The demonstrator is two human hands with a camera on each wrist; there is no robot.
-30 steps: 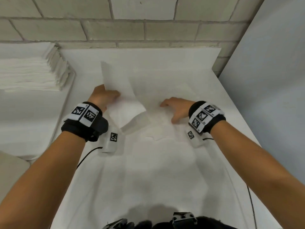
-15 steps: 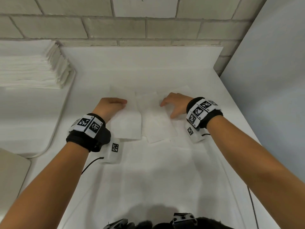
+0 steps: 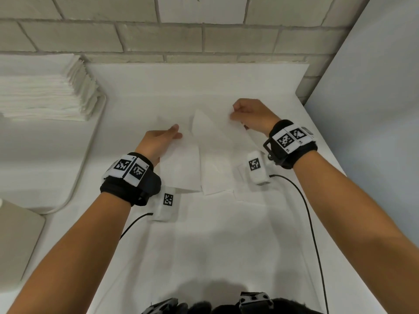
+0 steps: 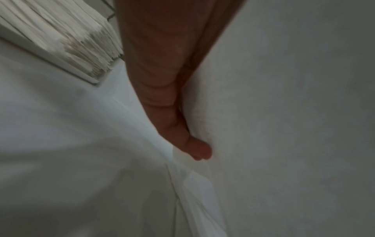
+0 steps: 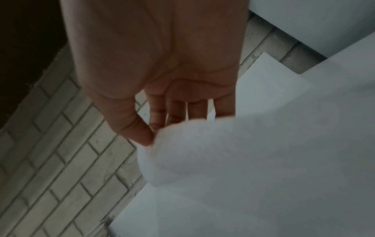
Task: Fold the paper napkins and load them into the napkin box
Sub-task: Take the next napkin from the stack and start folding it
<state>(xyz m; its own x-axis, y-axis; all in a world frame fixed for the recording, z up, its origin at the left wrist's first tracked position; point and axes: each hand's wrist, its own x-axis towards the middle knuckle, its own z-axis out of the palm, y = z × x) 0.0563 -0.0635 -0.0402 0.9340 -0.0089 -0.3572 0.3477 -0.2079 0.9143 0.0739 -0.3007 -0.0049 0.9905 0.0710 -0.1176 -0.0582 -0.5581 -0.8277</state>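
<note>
A white paper napkin (image 3: 181, 171) lies partly folded on the white table, its left panel flat. My left hand (image 3: 174, 132) rests on that panel with straight fingers, pressing it down; the left wrist view shows the left hand (image 4: 199, 152) against the napkin (image 4: 263, 112). Thumb and fingers of my right hand (image 3: 234, 112) pinch the napkin's right flap (image 3: 215, 141) and hold it lifted above the table. In the right wrist view the right hand (image 5: 154, 134) grips the raised flap (image 5: 243, 160) at its edge. I cannot identify a napkin box.
A tall stack of white napkins (image 3: 45, 96) sits on a white tray (image 3: 90, 155) at the left. A beige flat object (image 3: 18, 241) lies at the lower left. A brick wall (image 3: 204, 37) runs behind the table, and a pale panel (image 3: 374, 109) stands to the right.
My left hand laid the raised left flap down and now presses it. My right hand, flat on the napkin half a second ago, has pinched the right flap and lifted it.
</note>
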